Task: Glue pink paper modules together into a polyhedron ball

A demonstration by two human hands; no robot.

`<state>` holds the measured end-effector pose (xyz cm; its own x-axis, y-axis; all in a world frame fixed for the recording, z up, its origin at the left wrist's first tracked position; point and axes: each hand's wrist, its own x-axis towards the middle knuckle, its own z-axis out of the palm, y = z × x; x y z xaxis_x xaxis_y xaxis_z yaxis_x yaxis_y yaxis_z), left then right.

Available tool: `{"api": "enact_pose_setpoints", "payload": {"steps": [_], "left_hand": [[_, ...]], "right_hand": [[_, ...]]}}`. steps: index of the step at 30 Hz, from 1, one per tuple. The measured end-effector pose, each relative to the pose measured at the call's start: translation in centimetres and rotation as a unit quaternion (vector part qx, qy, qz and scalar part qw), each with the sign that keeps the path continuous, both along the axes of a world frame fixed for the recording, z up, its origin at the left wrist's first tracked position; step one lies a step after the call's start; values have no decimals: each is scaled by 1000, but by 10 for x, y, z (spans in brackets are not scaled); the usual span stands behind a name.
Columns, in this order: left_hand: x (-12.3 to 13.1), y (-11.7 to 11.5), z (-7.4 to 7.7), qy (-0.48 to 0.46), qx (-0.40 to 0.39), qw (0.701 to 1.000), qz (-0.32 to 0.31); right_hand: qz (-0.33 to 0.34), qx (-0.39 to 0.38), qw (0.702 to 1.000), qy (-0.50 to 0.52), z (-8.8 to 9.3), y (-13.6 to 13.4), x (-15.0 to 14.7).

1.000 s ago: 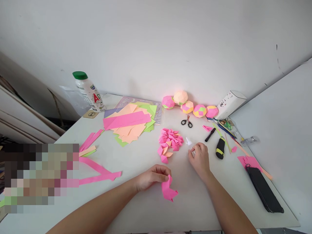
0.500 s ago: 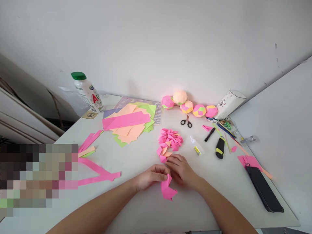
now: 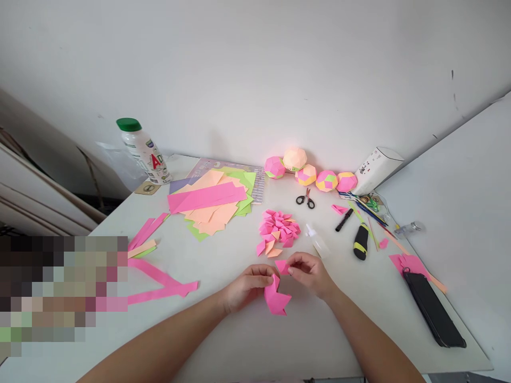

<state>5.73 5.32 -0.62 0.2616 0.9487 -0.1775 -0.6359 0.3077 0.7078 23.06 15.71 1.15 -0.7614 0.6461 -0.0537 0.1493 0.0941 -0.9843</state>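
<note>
Between the thumb and fingers of my left hand [image 3: 248,285] is a pink folded-paper piece [image 3: 275,299], its pointed corners hanging down toward me. My right hand [image 3: 313,274] pinches a small pink folded paper unit [image 3: 281,266] just above that piece; whether the two touch I cannot tell. Beyond my hands lies a pile of folded paper units [image 3: 279,229], mostly pink with a few peach ones. A clear glue bottle [image 3: 316,239] with a white nozzle lies right of the pile, near my right fingers.
Paper sheets [image 3: 211,210] in peach, green and pink lie back left, beside a green-capped bottle [image 3: 147,154]. Pink strips [image 3: 167,290] spread at left. Several paper balls [image 3: 306,174] line the wall. Scissors [image 3: 305,200], a cutter [image 3: 361,242] and a phone [image 3: 433,308] lie right.
My right hand has come back from the pile's near edge with a pink unit pinched in its fingers. The glue bottle has shifted slightly. My left hand keeps its piece, raised slightly.
</note>
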Motion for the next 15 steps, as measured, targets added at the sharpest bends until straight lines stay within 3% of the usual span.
{"api": "enact_pose_setpoints", "payload": {"steps": [5, 15], "left_hand": [[0, 0, -2, -6, -17, 1000, 5], [0, -1, 1, 7, -3, 1000, -3]], "right_hand": [[39, -100, 994, 3, 0, -1, 0], [32, -188, 982, 1, -1, -5, -4]]}}
